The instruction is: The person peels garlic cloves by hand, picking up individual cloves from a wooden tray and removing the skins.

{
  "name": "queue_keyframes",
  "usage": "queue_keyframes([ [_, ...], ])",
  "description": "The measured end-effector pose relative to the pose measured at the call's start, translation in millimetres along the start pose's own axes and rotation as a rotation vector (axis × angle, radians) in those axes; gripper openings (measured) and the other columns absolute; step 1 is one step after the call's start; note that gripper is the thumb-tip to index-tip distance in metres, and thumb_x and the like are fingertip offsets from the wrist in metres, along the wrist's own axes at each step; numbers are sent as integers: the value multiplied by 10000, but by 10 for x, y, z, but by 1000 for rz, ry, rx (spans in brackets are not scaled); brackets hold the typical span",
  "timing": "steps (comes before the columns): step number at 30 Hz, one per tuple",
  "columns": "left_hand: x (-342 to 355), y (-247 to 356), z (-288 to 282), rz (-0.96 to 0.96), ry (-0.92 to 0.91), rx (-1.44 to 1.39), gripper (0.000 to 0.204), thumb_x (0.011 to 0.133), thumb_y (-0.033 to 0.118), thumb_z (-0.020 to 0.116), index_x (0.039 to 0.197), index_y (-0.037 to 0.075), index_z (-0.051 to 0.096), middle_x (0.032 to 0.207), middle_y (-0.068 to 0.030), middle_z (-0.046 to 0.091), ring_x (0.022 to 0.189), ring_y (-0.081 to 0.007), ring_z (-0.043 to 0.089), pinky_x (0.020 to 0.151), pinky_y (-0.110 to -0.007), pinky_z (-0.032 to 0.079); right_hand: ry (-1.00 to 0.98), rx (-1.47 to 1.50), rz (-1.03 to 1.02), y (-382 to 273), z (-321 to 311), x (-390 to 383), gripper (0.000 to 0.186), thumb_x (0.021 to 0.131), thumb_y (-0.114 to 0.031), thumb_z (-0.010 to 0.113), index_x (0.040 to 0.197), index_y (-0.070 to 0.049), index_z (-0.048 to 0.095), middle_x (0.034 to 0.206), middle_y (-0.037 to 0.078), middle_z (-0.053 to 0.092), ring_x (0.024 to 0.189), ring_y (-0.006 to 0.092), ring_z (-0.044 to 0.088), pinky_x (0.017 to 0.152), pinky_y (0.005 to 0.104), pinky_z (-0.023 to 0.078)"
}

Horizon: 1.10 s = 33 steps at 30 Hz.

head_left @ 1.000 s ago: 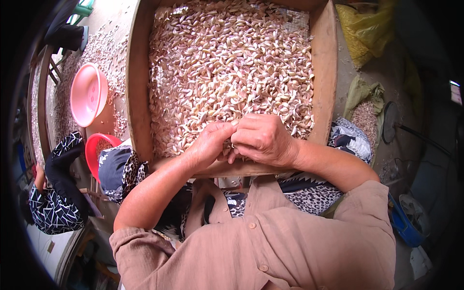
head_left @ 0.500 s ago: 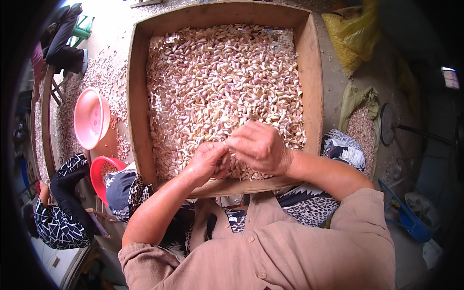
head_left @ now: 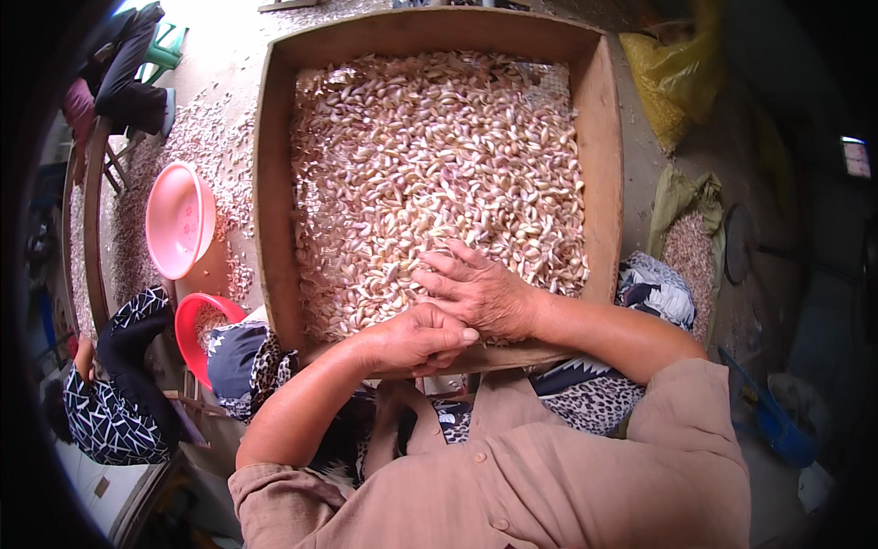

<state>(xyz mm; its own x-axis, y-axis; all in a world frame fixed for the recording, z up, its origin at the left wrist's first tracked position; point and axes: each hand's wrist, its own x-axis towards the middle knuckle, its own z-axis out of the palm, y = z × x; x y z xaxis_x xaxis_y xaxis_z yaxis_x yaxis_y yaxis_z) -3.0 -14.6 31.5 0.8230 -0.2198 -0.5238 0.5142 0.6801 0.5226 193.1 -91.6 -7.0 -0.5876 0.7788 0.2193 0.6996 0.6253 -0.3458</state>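
Garlic cloves (head_left: 430, 174), pinkish white, cover the bottom of a wooden-framed tray (head_left: 602, 165) in front of me. My right hand (head_left: 480, 291) rests palm down on the cloves near the tray's front side, its fingers somewhat spread and the tips among the cloves. Just left of it and nearer to me, my left hand (head_left: 425, 339) is closed over the front edge of the tray, thumb against the curled fingers. Whatever may be inside that left hand is hidden. The two hands overlap or touch at the left thumb.
At left stand a pink basin (head_left: 178, 221) and a red basin (head_left: 192, 340) with cloves inside. Cloves and skins litter the floor beside them. Two other people sit at left. At right are a yellow sack (head_left: 666, 82), an open green sack (head_left: 688, 247) and a blue dustpan-like thing (head_left: 782, 430).
My hands were together above the cloves, fingertips meeting. Now the right hand has spread down onto the cloves, and the left has drawn back to the tray's front edge.
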Motion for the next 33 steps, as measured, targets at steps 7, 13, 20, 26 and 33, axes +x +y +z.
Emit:
queue_keyframes([
  [7,18,-15,-27,-5,55,-5,494,1072,359,584,664,84,534,587,25,456,482,-79,392,443,-247,327,26,-72,26,93,-25,89,285,874,-255,587,1104,-137,708,1334,74,593,1405,305,461,1224,548,248],
  [13,33,-58,-47,10,77,39,497,1065,358,595,654,82,548,573,30,478,480,-70,410,445,-251,320,36,-74,53,179,13,110,207,882,-246,592,1041,-174,704,1333,49,599,1411,285,461,1237,554,204],
  [20,29,-19,-64,39,87,95,553,1073,394,578,614,90,527,542,34,463,475,-71,398,455,-268,320,61,-259,163,624,-53,198,82,884,-234,717,965,-233,703,1384,2,595,1453,276,418,1261,548,147],
  [26,42,-52,-147,28,148,165,575,1069,419,577,607,82,526,556,33,474,489,-77,420,469,-266,369,93,-327,607,1233,-541,160,170,921,-288,736,1075,-217,729,1486,18,545,1457,289,397,1220,580,295],
  [33,82,-59,-180,92,145,154,551,1061,406,594,618,82,543,570,33,478,497,-74,427,459,-262,363,466,133,866,1622,-901,-329,207,868,-116,669,1041,-35,751,1066,122,742,1012,250,718,915,345,537],
])
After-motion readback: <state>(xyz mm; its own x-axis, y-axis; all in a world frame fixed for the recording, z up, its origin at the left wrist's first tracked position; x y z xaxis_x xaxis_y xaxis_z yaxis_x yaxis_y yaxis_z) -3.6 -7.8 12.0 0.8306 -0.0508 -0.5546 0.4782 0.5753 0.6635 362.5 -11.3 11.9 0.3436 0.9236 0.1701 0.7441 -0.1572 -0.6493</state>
